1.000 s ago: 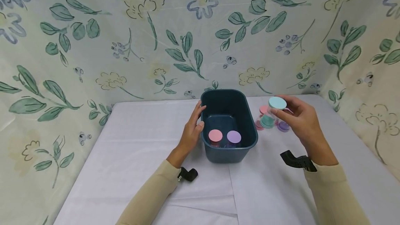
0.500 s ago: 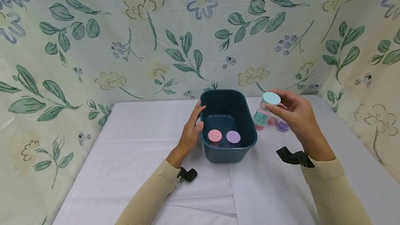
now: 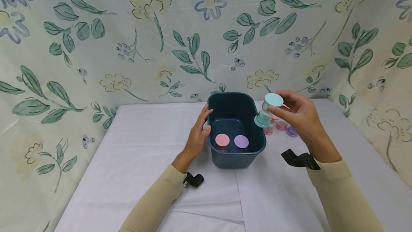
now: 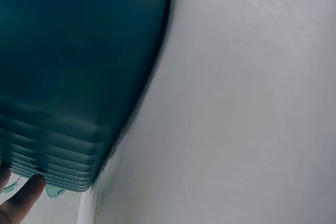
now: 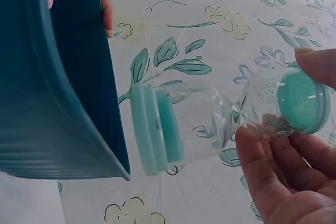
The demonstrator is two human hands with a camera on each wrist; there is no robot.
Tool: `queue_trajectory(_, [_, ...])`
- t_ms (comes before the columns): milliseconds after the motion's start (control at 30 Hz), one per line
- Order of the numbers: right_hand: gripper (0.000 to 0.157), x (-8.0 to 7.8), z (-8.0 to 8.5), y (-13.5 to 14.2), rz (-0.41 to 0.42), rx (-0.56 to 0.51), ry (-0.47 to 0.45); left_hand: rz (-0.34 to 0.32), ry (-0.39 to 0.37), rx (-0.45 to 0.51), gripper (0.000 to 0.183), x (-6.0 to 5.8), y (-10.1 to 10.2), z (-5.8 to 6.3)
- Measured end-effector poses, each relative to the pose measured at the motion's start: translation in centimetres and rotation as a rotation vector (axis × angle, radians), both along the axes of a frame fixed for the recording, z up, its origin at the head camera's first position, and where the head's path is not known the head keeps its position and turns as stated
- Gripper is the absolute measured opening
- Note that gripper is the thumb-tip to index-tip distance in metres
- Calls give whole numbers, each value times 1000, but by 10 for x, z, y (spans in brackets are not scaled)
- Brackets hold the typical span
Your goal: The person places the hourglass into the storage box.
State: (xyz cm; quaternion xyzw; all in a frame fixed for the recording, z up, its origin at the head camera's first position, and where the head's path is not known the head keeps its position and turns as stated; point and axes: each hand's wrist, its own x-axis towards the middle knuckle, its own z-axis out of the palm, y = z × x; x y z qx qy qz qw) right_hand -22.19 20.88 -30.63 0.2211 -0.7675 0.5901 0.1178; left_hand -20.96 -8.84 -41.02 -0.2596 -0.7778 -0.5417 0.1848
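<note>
White cloth (image 3: 154, 146) under a dark teal bin (image 3: 236, 160), floral backdrop (image 3: 128, 46) behind.

no readable text, no legible labels, no numbers or signs

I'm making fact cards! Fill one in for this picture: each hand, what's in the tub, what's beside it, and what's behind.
Left hand: resting against the side of the dark teal tub
Right hand: holding a clear, narrow-waisted container with turquoise ends, tilted, near the tub's right edge
In the tub: a pink-topped jar and a purple-topped jar, side by side
Beside the tub: pink pieces and a purple piece, partly hidden
Behind: floral backdrop
</note>
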Motion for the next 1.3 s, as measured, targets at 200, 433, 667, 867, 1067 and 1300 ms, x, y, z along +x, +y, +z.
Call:
queue_trajectory(200, [45,-2,0,-6,-7,29,-6,0,1,0,54,0,1,0])
queue_trajectory(433, [47,-6,0,-14,26,64,-14,6,-17,-5,54,1,1,2])
queue_trajectory(667, [47,-12,-2,-22,65,82,-46,0,-8,2,53,1,1,2])
queue_trajectory(867, [48,-18,-4,-27,78,154,-78,-6,-11,5,54,0,1,0])
queue_trajectory(1067, [48,-25,-7,-30,104,228,-90,-2,-18,-7,54,1,1,1])
queue_trajectory(1300, [48,-31,-12,-30,126,271,-121,4,-19,-13,53,1,1,1])
